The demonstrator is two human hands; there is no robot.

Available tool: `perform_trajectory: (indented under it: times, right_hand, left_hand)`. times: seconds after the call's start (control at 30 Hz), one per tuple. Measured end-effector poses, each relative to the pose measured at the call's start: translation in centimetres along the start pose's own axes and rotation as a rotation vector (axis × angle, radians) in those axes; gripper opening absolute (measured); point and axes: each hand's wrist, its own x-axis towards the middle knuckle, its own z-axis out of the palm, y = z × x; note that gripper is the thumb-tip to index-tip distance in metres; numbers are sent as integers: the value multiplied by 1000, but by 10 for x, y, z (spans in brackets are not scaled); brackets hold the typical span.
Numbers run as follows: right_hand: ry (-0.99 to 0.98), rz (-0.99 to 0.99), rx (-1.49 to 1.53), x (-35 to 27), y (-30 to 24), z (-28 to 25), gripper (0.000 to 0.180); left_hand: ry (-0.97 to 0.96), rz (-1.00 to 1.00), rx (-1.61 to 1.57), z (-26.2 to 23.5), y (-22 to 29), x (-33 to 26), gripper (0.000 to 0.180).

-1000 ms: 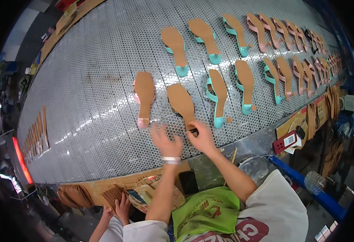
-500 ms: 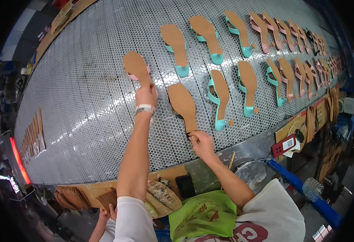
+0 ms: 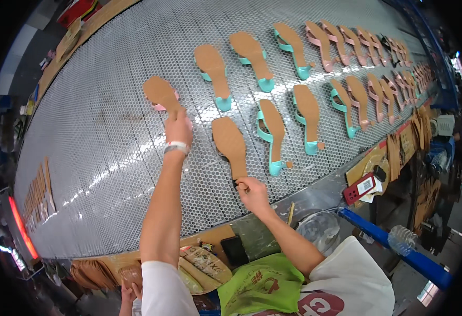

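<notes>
My left hand [image 3: 179, 129] is closed around the heel end of a pink-strapped sandal [image 3: 159, 90], whose tan sole faces up over the metal mesh belt [image 3: 109, 137]. Closer to me, the fingers of my right hand [image 3: 253, 195] pinch the heel end of a dark-strapped sandal [image 3: 229, 138], also sole up. Its strap is mostly hidden beneath the sole. Just right of it lies a turquoise sandal [image 3: 274, 126] on its side, with another turquoise sandal [image 3: 208, 62] farther back, right of the pink one.
Two rows of sandals run off to the right, with pink sandals [image 3: 320, 45] among them. Along the near edge lie a black phone [image 3: 234, 250], a red device [image 3: 358, 188] and a clear plastic bowl [image 3: 319, 230]. Another person's hand [image 3: 130, 290] shows at lower left, near stacked brown pieces [image 3: 91, 274].
The view has swung, so the belt and sandals appear farther left and slightly lower. Both hands keep hold of the same sandals, with little movement against the belt.
</notes>
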Motion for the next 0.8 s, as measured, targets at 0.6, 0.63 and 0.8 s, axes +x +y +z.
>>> perform_trajectory:
  times: [0.6,0.63,0.8]
  right_hand:
    - [-760,-522,318,-472,-105,-51,13]
    - [-905,-576,348,-511,-101,-49,13]
    - [-1609,-722,227,-737,-66,-110,11]
  left_hand:
    - [608,-1261,-405,-196,303,-910,14]
    - [698,-1467,-382,-178,339,-963,15]
    - [918,-2141,-320,-25,564,-1147,17]
